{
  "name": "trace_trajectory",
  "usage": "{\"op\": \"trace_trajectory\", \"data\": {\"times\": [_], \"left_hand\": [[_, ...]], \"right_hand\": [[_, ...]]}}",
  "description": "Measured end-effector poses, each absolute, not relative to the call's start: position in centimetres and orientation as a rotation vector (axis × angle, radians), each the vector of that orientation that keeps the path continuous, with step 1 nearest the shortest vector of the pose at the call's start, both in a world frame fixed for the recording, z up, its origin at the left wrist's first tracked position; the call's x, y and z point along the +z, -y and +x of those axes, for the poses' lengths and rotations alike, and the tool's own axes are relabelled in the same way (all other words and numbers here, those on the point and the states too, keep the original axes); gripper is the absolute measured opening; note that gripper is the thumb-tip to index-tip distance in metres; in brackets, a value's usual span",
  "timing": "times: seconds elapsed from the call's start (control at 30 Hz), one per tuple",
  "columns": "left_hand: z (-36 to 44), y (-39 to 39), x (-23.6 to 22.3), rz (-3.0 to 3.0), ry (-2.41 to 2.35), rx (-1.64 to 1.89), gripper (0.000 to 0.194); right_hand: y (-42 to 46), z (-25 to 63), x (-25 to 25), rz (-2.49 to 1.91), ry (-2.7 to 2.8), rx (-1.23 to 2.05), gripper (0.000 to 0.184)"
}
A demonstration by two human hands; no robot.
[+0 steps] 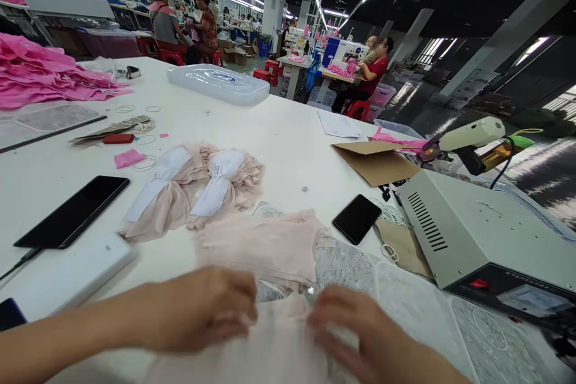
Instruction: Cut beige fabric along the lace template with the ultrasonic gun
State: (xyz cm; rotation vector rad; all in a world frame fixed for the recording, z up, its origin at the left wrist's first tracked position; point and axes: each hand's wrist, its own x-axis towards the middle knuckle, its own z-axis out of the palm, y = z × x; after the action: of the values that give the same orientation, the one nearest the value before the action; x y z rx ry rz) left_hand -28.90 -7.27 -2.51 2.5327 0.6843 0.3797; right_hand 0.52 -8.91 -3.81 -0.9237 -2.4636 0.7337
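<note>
A sheer pale pink fabric piece (281,342) lies at the near edge of the table, between my two hands and slightly blurred. My left hand (211,312) has its fingers curled closed at the fabric's left edge. On the right edge, my right hand (360,330) pinches the cloth, its fingertips smeared by motion. Just beyond lies a flat stack of pale pink fabric pieces (261,246). Behind that stack are two pale pink bundles, a left bundle (157,210) and a right bundle (245,183), each wrapped with a white paper band.
Left are a black phone (74,210), a white box-like device (76,276) and pink fabric (49,72). Right are another phone (357,219), folded cardboard (375,162) and a grey machine (490,234). A clear plastic lid (218,84) lies at the back. People sit at sewing machines beyond.
</note>
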Motion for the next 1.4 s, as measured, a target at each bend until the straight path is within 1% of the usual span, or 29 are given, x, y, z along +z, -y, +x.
{"op": "trace_trajectory", "data": {"times": [0.07, 0.13, 0.2, 0.23, 0.27, 0.33, 0.37, 0.43, 0.5, 0.57, 0.63, 0.73, 0.83, 0.93, 1.03, 1.1, 1.2, 1.3, 1.4], "left_hand": [[-27.6, 4.0, -3.3, 2.518, -0.889, 0.422, 0.017], [-26.5, 1.0, -4.7, 2.661, -1.193, 0.508, 0.018], [-25.8, -1.2, -6.4, 2.723, -1.253, 0.523, 0.016], [-25.6, -2.0, -7.2, 2.752, -1.263, 0.529, 0.012], [-25.6, -2.4, -7.9, 2.774, -1.254, 0.538, 0.010], [-25.7, -2.6, -8.8, 2.823, -1.231, 0.572, 0.018], [-25.9, -2.5, -8.9, 2.841, -1.216, 0.590, 0.021], [-26.4, -1.8, -8.8, 2.914, -1.144, 0.659, 0.023], [-26.9, -0.8, -8.3, 3.047, -0.987, 0.809, 0.023], [-27.2, 0.3, -7.7, 3.165, -0.789, 0.992, 0.023], [-27.3, 1.4, -7.2, 3.193, -0.641, 1.078, 0.023], [-27.0, 2.5, -7.1, 3.101, -0.618, 1.067, 0.022], [-26.6, 2.7, -7.6, 2.947, -0.824, 1.039, 0.022], [-26.0, 1.8, -8.1, 2.777, -1.076, 0.809, 0.020], [-25.4, 0.6, -8.1, 2.691, -1.289, 0.493, 0.021], [-25.1, 0.1, -8.1, 2.705, -1.337, 0.377, 0.021], [-25.0, -0.1, -8.1, 2.742, -1.309, 0.341, 0.018], [-25.3, 0.1, -8.3, 2.822, -1.260, 0.345, 0.021], [-25.7, 0.4, -8.8, 2.981, -1.154, 0.430, 0.024]], "right_hand": [[5.3, 0.5, -3.9, -1.145, 2.292, 0.567, 0.015], [1.9, 0.3, -5.0, -1.224, 2.234, 0.444, 0.024], [-0.7, 0.2, -6.6, -1.233, 2.220, 0.360, 0.034], [-1.6, 0.1, -7.4, -1.221, 2.221, 0.329, 0.032], [-2.1, 0.0, -8.0, -1.204, 2.220, 0.300, 0.028], [-2.4, 0.0, -8.9, -1.155, 2.209, 0.238, 0.018], [-2.3, 0.1, -9.1, -1.124, 2.196, 0.202, 0.016], [-1.7, 0.4, -9.1, -1.047, 2.166, 0.128, 0.017], [-0.7, 0.8, -8.9, -0.955, 2.153, 0.071, 0.019], [0.5, 1.2, -8.7, -0.856, 2.172, 0.042, 0.022], [1.6, 1.6, -8.6, -0.781, 2.208, 0.054, 0.027], [2.7, 1.9, -8.7, -0.825, 2.219, 0.158, 0.024], [2.4, 1.8, -8.6, -0.985, 2.204, 0.246, 0.017], [0.9, 1.5, -8.5, -1.169, 2.205, 0.290, 0.017], [-0.6, 1.1, -8.7, -1.341, 2.205, 0.298, 0.022], [-1.0, 0.9, -8.9, -1.414, 2.219, 0.297, 0.018], [-1.0, 0.7, -9.2, -1.471, 2.241, 0.287, 0.017], [-0.5, 0.7, -9.3, -1.470, 2.275, 0.269, 0.024], [-0.4, 0.6, -8.9, -1.430, 2.341, 0.271, 0.028]]}}
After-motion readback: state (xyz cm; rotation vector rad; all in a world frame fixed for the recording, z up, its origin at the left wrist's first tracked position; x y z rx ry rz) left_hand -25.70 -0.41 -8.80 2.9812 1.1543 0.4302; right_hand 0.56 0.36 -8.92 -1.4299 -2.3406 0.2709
